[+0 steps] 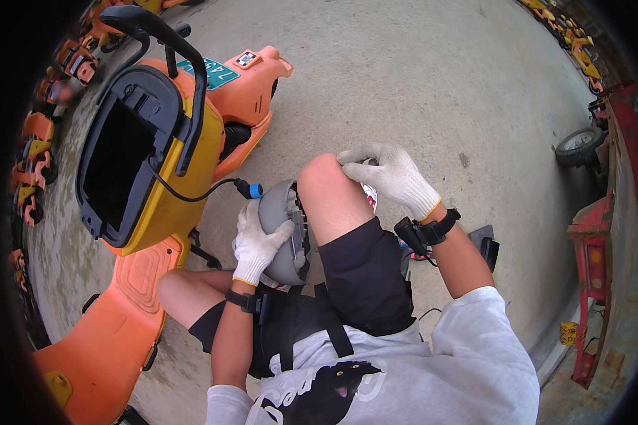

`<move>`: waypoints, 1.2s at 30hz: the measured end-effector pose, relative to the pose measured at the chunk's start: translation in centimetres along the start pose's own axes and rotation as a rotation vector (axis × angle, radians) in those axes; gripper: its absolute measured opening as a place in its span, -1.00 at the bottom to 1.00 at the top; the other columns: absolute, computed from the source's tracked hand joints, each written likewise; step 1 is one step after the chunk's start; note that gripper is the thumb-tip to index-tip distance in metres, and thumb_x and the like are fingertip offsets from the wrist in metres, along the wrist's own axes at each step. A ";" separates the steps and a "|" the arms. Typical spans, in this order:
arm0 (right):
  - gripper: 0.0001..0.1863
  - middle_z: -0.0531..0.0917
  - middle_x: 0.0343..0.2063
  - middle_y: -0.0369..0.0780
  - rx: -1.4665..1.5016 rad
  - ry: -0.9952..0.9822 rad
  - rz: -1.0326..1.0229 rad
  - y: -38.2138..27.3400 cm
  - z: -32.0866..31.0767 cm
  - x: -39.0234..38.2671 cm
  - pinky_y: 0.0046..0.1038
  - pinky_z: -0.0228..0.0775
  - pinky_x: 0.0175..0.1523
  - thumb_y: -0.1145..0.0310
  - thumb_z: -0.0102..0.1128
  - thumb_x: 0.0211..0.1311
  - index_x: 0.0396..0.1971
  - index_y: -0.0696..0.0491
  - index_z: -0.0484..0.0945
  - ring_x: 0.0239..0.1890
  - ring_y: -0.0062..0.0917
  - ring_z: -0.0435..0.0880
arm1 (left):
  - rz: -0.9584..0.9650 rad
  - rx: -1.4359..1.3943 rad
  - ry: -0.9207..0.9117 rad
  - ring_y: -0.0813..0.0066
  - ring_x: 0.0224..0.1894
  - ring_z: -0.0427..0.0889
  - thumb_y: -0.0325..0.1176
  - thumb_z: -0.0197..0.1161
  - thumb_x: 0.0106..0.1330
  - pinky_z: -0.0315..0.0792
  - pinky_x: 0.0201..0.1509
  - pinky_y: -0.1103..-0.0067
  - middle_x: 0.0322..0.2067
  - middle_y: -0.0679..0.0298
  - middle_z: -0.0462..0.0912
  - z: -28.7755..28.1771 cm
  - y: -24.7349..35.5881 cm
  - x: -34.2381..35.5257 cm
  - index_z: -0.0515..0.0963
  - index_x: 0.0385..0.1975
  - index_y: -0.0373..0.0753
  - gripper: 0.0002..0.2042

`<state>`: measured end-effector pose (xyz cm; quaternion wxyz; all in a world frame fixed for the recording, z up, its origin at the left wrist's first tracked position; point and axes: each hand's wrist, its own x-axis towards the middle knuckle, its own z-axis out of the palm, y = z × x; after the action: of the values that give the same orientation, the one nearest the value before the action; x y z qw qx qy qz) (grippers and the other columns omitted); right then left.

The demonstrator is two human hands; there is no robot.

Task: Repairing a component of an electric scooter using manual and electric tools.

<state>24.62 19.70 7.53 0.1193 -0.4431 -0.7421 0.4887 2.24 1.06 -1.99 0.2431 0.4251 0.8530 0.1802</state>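
Note:
My left hand (256,241), in a white knit glove, grips a grey rounded plastic shell (271,212) between my knees. Its thumb lies over the shell's edge; a ribbed inner side faces my right leg, and part of it is hidden behind my knee. In a matching glove, my right hand (388,176) is at my right knee (322,177), its fingers stretched out over the kneecap and the thumb slightly apart. No object shows in it. Just above the shell hangs a black cable with a blue-ringed connector (254,190), coming out of the scooter's open compartment (113,170).
An orange and yellow scooter (166,205) stands close on my left, its black handlebar-like rail (191,92) rising above the compartment. More scooters (35,149) line the far left. At right are a rusty red metal frame (592,262) and a wheel (580,146). Concrete ground (404,64) lies ahead.

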 end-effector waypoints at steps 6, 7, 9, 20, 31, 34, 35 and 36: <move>-0.57 0.73 -0.21 -0.06 0.009 -0.007 0.008 -1.2 0.3 1.9 -0.38 0.51 0.00 0.12 0.22 0.06 -0.15 0.08 0.71 -0.16 -0.34 0.71 | 0.009 -0.006 0.001 -0.06 0.31 0.29 0.08 0.40 -0.02 0.28 0.33 0.24 0.27 -0.11 0.26 0.1 0.0 0.1 0.21 0.32 -0.22 -0.10; -0.57 0.73 -0.21 -0.06 0.012 -0.004 0.011 -1.1 0.3 1.9 -0.38 0.51 0.00 0.12 0.22 0.06 -0.15 0.08 0.71 -0.16 -0.34 0.71 | 0.008 -0.011 0.004 -0.06 0.31 0.29 0.08 0.40 -0.02 0.27 0.33 0.24 0.27 -0.12 0.26 0.1 -0.1 0.1 0.20 0.32 -0.22 -0.10; -0.58 0.73 -0.22 -0.06 -0.053 -0.021 -0.101 -1.0 0.1 1.7 -0.38 0.51 -0.01 0.12 0.22 0.06 -0.16 0.08 0.71 -0.16 -0.33 0.71 | 0.005 -0.015 0.008 -0.06 0.31 0.29 0.08 0.40 -0.02 0.27 0.34 0.24 0.27 -0.12 0.26 0.2 -0.1 0.1 0.20 0.33 -0.23 -0.09; -0.59 0.74 -0.19 -0.14 0.076 0.057 0.107 2.7 -0.4 0.2 -0.41 0.49 0.03 0.15 0.24 0.11 -0.08 0.03 0.70 -0.11 -0.42 0.70 | 0.007 -0.041 0.016 -0.08 0.28 0.32 0.04 0.42 -0.01 0.29 0.32 0.24 0.25 -0.12 0.28 -0.1 0.4 0.0 0.21 0.32 -0.23 -0.11; -0.57 0.73 -0.14 -0.12 0.100 0.020 0.004 -0.5 0.4 1.6 -0.39 0.48 0.06 0.14 0.21 0.12 -0.06 0.06 0.69 -0.09 -0.38 0.70 | 0.028 -0.032 0.025 -0.10 0.29 0.31 0.04 0.42 -0.01 0.27 0.33 0.24 0.24 -0.13 0.29 0.4 -0.2 0.0 0.20 0.32 -0.25 -0.10; -0.58 0.73 -0.16 -0.11 0.036 -0.008 -0.075 -1.0 0.4 1.8 -0.38 0.49 0.06 0.14 0.21 0.11 -0.10 0.07 0.70 -0.08 -0.35 0.69 | 0.035 -0.032 0.024 -0.10 0.29 0.30 0.05 0.42 -0.01 0.26 0.33 0.24 0.25 -0.13 0.28 0.4 -0.3 0.0 0.19 0.33 -0.26 -0.09; -0.59 0.74 -0.17 -0.11 -0.011 -0.017 -0.095 -1.2 0.1 1.6 -0.38 0.49 0.06 0.14 0.21 0.11 -0.12 0.06 0.71 -0.09 -0.34 0.70 | 0.030 -0.030 0.021 -0.10 0.29 0.30 0.05 0.42 -0.01 0.26 0.33 0.24 0.25 -0.13 0.28 0.4 -0.4 0.0 0.19 0.33 -0.26 -0.08; -0.61 0.74 -0.18 -0.11 -0.059 -0.029 -0.113 -1.3 0.0 1.3 -0.38 0.49 0.05 0.14 0.21 0.11 -0.14 0.06 0.71 -0.10 -0.33 0.70 | 0.026 -0.029 0.016 -0.10 0.29 0.30 0.05 0.42 -0.01 0.26 0.33 0.24 0.25 -0.13 0.28 0.4 -0.5 -0.2 0.19 0.33 -0.26 -0.08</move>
<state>23.14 20.50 8.26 0.1231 -0.3966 -0.7816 0.4655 2.24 0.68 -2.48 0.2399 0.4311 0.8467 0.1994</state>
